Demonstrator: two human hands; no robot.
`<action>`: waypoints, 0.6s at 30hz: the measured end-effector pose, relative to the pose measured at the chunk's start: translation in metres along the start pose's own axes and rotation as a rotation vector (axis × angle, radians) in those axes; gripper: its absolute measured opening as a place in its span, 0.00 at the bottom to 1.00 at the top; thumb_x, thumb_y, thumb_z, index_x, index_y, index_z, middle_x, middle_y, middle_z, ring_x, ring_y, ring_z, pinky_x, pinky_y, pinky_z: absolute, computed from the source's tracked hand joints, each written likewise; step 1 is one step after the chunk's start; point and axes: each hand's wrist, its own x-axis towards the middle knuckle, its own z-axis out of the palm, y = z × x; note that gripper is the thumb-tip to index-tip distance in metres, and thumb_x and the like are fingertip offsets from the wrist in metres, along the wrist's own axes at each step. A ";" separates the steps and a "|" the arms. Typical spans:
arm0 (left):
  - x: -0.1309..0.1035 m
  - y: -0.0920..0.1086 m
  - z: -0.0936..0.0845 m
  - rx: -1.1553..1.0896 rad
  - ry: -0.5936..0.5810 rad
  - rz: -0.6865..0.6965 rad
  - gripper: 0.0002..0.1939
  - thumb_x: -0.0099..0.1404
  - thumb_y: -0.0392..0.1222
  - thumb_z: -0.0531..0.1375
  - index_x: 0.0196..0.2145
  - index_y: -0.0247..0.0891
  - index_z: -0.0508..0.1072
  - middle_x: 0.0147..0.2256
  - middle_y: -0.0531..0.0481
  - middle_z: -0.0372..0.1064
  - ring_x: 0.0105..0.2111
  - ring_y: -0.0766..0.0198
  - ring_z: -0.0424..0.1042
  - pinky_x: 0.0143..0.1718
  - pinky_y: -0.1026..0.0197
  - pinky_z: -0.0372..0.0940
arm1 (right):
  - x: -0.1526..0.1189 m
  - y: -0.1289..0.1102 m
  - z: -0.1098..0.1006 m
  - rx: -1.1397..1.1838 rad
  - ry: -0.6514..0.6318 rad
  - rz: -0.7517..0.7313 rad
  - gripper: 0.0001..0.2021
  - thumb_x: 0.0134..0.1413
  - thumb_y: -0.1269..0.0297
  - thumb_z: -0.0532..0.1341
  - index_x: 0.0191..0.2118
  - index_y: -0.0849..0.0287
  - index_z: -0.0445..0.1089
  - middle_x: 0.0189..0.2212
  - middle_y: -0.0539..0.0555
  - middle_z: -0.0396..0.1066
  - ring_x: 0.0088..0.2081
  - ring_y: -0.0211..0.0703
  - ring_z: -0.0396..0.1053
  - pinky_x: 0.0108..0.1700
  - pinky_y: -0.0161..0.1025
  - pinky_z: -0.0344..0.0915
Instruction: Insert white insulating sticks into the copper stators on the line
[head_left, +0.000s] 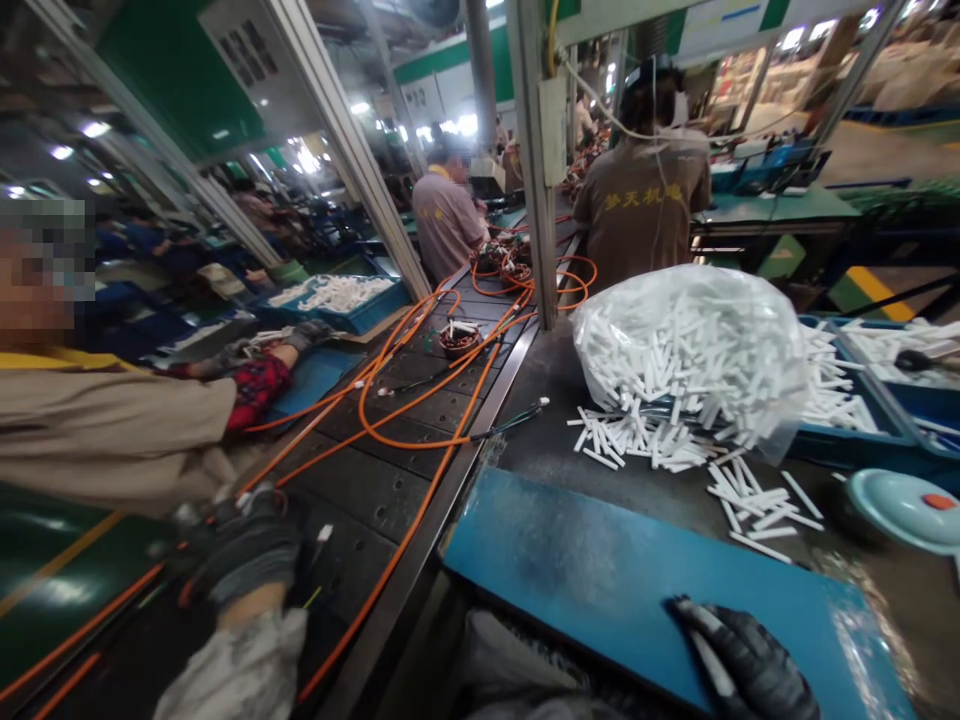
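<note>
left hand (244,550) is smeared with motion blur, so can't tell what it's gripping; right hand (742,660) gets chopped by the bottom edge, wrist gone; the bag (686,345) hides most of the bin (847,440) behind it; teal lid (904,508) runs off the right edge; co-worker's face on the left is blurred out

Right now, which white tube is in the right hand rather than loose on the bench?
The single white tube lying across the gloved right hand on the blue mat; the others lie scattered near the plastic bag.
</note>
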 end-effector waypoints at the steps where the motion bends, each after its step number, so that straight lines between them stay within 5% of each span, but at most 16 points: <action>1: -0.007 0.021 -0.005 -0.088 0.082 0.125 0.25 0.66 0.48 0.49 0.55 0.40 0.75 0.67 0.39 0.60 0.72 0.37 0.47 0.65 0.30 0.51 | 0.002 -0.001 -0.001 -0.001 0.011 -0.003 0.20 0.65 0.71 0.53 0.57 0.50 0.73 0.40 0.51 0.82 0.38 0.42 0.81 0.41 0.34 0.77; 5: -0.025 0.125 -0.014 -0.324 -0.021 0.621 0.27 0.69 0.52 0.53 0.62 0.41 0.71 0.65 0.41 0.64 0.68 0.47 0.59 0.69 0.45 0.54 | 0.006 -0.004 -0.003 -0.013 0.018 0.017 0.18 0.66 0.70 0.53 0.55 0.49 0.74 0.39 0.51 0.82 0.36 0.42 0.81 0.40 0.33 0.77; 8: -0.021 0.192 -0.008 -0.233 -0.246 0.653 0.28 0.72 0.49 0.54 0.66 0.43 0.67 0.68 0.41 0.60 0.67 0.46 0.59 0.69 0.44 0.54 | 0.006 -0.005 -0.007 -0.046 -0.049 -0.002 0.19 0.64 0.70 0.55 0.56 0.50 0.74 0.41 0.53 0.82 0.40 0.44 0.81 0.44 0.36 0.77; 10: -0.013 0.216 -0.001 -0.163 -0.365 0.614 0.27 0.74 0.48 0.52 0.68 0.42 0.65 0.65 0.37 0.64 0.63 0.44 0.64 0.64 0.43 0.59 | 0.006 -0.005 -0.007 -0.070 -0.048 -0.030 0.19 0.64 0.72 0.54 0.56 0.52 0.73 0.42 0.53 0.82 0.42 0.44 0.81 0.46 0.37 0.76; 13: 0.003 0.219 0.009 -0.127 -0.419 0.573 0.28 0.75 0.46 0.49 0.69 0.39 0.63 0.58 0.31 0.69 0.57 0.41 0.69 0.55 0.44 0.65 | 0.004 -0.005 -0.004 -0.091 0.026 -0.032 0.19 0.66 0.73 0.52 0.54 0.53 0.74 0.40 0.53 0.82 0.39 0.42 0.80 0.44 0.36 0.75; 18: 0.044 0.170 0.022 -0.050 -0.481 0.426 0.29 0.76 0.44 0.43 0.68 0.29 0.61 0.43 0.31 0.75 0.43 0.46 0.75 0.46 0.47 0.67 | 0.001 -0.010 0.001 -0.042 0.025 0.068 0.16 0.67 0.72 0.54 0.53 0.54 0.74 0.40 0.53 0.81 0.39 0.41 0.79 0.45 0.36 0.74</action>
